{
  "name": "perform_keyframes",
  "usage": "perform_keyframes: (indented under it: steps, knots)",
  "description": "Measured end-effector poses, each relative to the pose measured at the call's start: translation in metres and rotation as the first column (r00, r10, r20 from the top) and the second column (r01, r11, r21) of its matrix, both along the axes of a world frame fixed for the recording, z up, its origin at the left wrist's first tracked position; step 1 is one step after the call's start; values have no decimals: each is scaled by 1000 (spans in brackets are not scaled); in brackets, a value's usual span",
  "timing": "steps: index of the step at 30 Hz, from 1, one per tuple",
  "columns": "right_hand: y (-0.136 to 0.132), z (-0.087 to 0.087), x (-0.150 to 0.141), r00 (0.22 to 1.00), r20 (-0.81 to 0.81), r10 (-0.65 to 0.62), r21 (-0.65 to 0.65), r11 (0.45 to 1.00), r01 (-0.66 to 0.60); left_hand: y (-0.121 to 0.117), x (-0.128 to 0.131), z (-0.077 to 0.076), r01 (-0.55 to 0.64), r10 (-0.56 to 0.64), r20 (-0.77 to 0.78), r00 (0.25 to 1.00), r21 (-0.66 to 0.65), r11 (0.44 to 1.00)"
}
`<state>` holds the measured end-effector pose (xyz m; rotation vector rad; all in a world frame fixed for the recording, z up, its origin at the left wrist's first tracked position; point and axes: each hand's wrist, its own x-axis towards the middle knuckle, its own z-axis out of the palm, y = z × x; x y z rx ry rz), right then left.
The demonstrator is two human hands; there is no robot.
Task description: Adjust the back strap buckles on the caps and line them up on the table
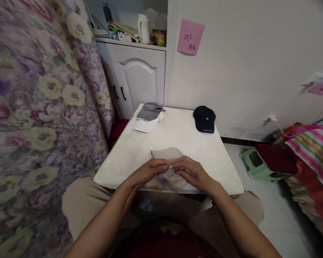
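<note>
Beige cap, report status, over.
Left grip, right grip both closed on beige cap. Brim points away, near table's front edge. Gray cap, white cap, navy cap farther back, not in the way.

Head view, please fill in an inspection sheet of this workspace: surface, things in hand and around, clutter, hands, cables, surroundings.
Surface: pale table, top partly covered by caps.
Job's things: beige cap at the near edge, brim pointing away; grey cap lying over a white cap at far left; navy cap at far right.
Clutter: mixed items on the shelf, including a white jug.
Hands: left hand and right hand both hold the beige cap, fingertips close together.
Cables: white cable running from a wall plug towards the striped cloth.
Surroundings: floral curtain left, cabinet ahead, green stool right.
</note>
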<state>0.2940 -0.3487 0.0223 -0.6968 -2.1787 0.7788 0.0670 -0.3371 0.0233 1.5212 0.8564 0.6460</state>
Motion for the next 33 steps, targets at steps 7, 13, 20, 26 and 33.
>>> perform_keyframes:
  steps: [7, 13, 20, 26, 33]
  knots:
    - [-6, 0, -9, 965, -100, -241, -442, 880, 174, -5, 8, 4, 38, -40, 44, 998, 29, 999]
    - [-3, -5, -15, 965, -73, -252, -596, 786, 160, -11, 11, 9, -26, 44, -136, 990, 133, 991]
    - [-11, 2, -21, 925, -137, -354, -48, 935, 351, -10, 14, 17, -82, 111, -171, 979, 168, 982]
    - [-14, 6, -18, 979, -64, -194, -9, 981, 194, -13, 16, 14, -101, 122, -126, 985, 160, 982]
    - [-8, 2, -14, 981, -189, -48, -255, 967, -2, -16, 14, 10, -93, 103, -85, 991, 113, 989]
